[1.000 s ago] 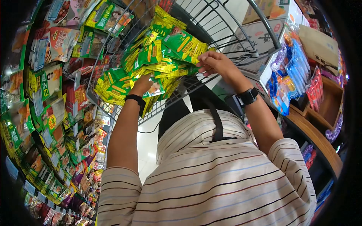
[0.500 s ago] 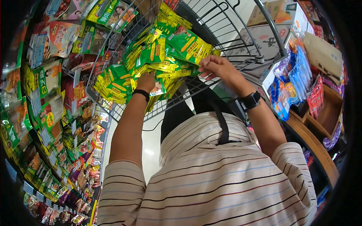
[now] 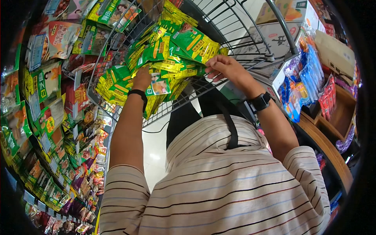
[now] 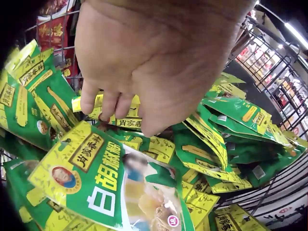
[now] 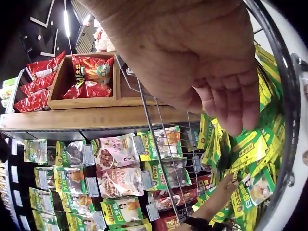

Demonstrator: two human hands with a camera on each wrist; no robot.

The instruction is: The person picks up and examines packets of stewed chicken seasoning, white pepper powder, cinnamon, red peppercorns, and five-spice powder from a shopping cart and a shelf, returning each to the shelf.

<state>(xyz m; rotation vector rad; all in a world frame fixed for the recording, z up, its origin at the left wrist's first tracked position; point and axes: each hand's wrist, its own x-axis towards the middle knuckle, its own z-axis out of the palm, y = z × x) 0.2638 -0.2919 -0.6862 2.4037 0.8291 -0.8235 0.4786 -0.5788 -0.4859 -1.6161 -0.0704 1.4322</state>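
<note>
A heap of green-and-yellow seasoning packets [image 3: 196,41] fills the near end of a wire shopping cart [image 3: 188,96]. My left hand [image 3: 142,78] reaches down into the heap, fingers and thumb pointing at the packets right under them. Just in front of it lies a white pepper powder packet [image 4: 103,183], with a picture panel facing up. Above the cart's near rim, on the right side, my right hand [image 3: 229,70] hovers with loosely bent fingers and nothing in them. Its fingertips are close to the edge of the top packets. In the right wrist view its palm [image 5: 197,62] shows bare.
Shelves of hanging seasoning bags [image 3: 49,84] run along the left. Cardboard boxes [image 3: 270,39] stand beyond the cart on the right, near blue packs [image 3: 309,70] and a wooden display shelf [image 3: 333,145]. Red snack bags [image 5: 94,72] sit in a wooden bin.
My left hand has shifted a little left within the heap, more of the white pepper packet showing beside it. The right hand stays nearly in place by the rim.
</note>
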